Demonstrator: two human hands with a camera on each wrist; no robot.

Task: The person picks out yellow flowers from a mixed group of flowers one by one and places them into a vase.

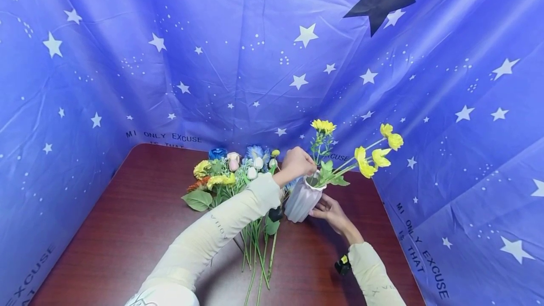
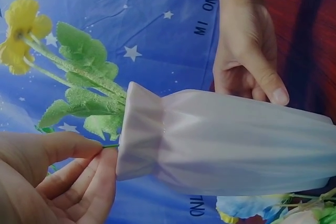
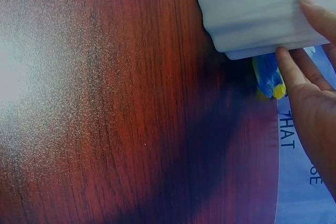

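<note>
From my remote view, the left hand [image 1: 298, 162] pinches a green stem [image 2: 111, 146] at the mouth of the pale vase [image 1: 302, 200]; the right hand [image 1: 334, 214] grips its side.

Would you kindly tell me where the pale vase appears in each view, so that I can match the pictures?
Head: the pale vase is right of centre, below mid-height.
Left wrist: the pale vase appears sideways, from left of centre to the right edge, mouth leftward.
Right wrist: the pale vase is at top right, partly cut off.
Shared landmark: the right hand, touching it.
</note>
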